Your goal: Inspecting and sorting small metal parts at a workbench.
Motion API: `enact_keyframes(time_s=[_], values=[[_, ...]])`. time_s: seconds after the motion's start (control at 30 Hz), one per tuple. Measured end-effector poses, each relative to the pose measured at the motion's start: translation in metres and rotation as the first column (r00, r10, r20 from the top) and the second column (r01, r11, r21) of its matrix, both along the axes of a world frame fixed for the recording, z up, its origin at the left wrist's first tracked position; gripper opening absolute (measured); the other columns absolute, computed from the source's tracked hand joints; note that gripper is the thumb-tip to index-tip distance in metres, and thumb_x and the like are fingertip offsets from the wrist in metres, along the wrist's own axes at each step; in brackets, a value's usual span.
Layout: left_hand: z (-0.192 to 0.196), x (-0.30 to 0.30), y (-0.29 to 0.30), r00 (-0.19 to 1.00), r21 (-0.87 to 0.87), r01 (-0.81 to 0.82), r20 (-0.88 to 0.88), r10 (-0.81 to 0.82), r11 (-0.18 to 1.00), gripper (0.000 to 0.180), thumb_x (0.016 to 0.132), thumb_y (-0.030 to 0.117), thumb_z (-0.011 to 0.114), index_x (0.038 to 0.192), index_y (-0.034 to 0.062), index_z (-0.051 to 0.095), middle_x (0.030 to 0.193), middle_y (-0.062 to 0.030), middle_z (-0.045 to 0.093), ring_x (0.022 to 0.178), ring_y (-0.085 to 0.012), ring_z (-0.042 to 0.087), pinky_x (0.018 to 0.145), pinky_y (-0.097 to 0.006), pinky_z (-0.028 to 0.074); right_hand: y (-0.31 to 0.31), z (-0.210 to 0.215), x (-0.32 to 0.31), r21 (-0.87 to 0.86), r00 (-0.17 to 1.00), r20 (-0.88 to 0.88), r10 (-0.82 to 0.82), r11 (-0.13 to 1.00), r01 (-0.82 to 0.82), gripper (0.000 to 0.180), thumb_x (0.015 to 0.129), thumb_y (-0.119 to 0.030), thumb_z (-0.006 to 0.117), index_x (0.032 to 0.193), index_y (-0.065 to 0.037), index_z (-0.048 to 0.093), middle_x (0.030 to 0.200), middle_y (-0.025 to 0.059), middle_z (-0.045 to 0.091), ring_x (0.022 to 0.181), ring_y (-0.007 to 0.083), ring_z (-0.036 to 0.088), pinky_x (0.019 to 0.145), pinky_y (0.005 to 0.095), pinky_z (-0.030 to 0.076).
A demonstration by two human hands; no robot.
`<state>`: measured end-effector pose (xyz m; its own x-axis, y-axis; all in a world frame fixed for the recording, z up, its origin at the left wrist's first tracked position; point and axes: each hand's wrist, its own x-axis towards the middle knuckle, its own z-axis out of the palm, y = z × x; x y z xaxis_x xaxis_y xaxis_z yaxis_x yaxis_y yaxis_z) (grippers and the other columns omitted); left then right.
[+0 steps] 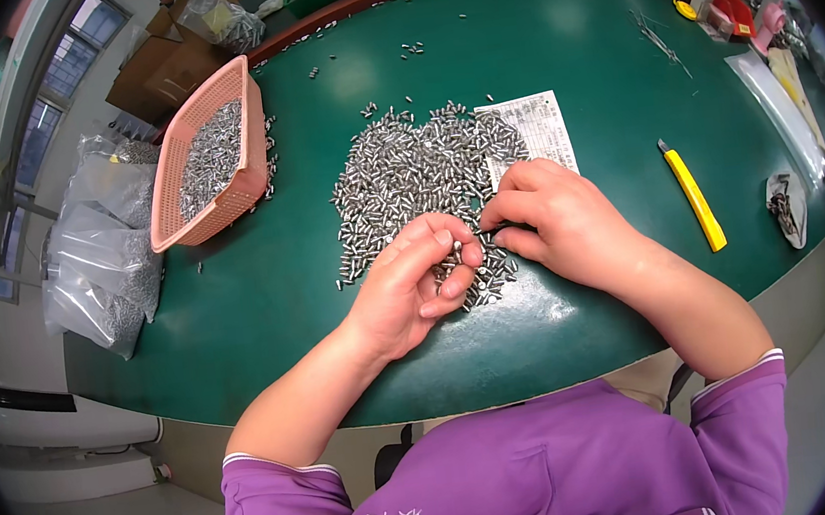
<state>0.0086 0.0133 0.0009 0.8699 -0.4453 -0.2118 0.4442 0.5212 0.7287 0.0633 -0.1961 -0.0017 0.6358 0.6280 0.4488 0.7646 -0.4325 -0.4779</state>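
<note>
At the near edge of the pile of metal pins (pixel 419 171), the left hand (pixel 406 293) pinches several small, hard, likely slippery pins, best held fingertip-wise, while the right hand (pixel 559 217) curls narrowly onto them.

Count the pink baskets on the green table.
1: a pink basket of small metal parts at the table's left edge, beyond the left hand. Others may sit out of view.
</note>
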Motion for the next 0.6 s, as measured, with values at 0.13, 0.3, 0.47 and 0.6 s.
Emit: enact_keyframes(time_s=[0.13, 0.3, 0.47, 0.6], values=[[0.002, -0.0008, -0.0002, 1.0, 0.01, -0.014, -0.026, 0.014, 1.0, 0.015, 0.097, 0.017, 0.045, 0.103, 0.004, 0.05, 0.094, -0.0092, 0.054, 0.065, -0.0093, 0.043, 0.045, -0.017, 0.03, 0.0019, -0.0008, -0.0011, -0.009, 1.0, 0.011, -0.01, 1.0, 0.011, 0.012, 0.071, -0.008, 0.07, 0.081, -0.008, 0.064, 0.083, 0.0049, 0.057, 0.085, 0.0259, 0.057, 0.074, 0.0377, 0.047], [0.0004, -0.0003, 0.0005, 1.0, -0.022, 0.0, -0.022, -0.001, 1.0, 0.013, 0.096, 0.016, 0.048, 0.104, 0.0058, 0.05, 0.094, -0.0088, 0.055, 0.065, -0.0083, 0.043, 0.045, -0.016, 0.03, -0.0002, 0.0005, 0.0017, -0.008, 0.998, -0.054, -0.037, 0.999, 0.037, 0.012, 0.071, -0.008, 0.07, 0.08, -0.008, 0.064, 0.082, 0.0056, 0.056, 0.085, 0.0265, 0.056, 0.073, 0.038, 0.047], [-0.0002, -0.0006, 0.0004, 1.0, -0.019, 0.004, -0.029, -0.005, 1.0, 0.01, 0.095, 0.013, 0.05, 0.102, 0.0069, 0.05, 0.093, -0.0081, 0.055, 0.065, -0.0072, 0.043, 0.044, -0.016, 0.03, -0.0033, 0.0061, 0.001, -0.111, 1.0, 0.016, -0.023, 0.994, 0.025, 0.013, 0.072, -0.008, 0.07, 0.083, -0.008, 0.063, 0.082, 0.006, 0.056, 0.084, 0.0272, 0.056, 0.073, 0.0388, 0.047], [0.0013, -0.0019, -0.0014, 1.0, 0.059, 0.015, -0.006, -0.015, 0.998, 0.011, 0.097, 0.017, 0.05, 0.101, 0.0077, 0.05, 0.092, -0.0063, 0.05, 0.06, -0.0051, 0.038, 0.04, -0.013, 0.026, 0.0008, 0.0038, -0.0011, -0.094, 0.997, 0.07, -0.034, 0.995, 0.04, 0.013, 0.073, -0.007, 0.069, 0.084, -0.007, 0.063, 0.081, 0.0068, 0.054, 0.084, 0.0273, 0.055, 0.073, 0.0381, 0.047]])
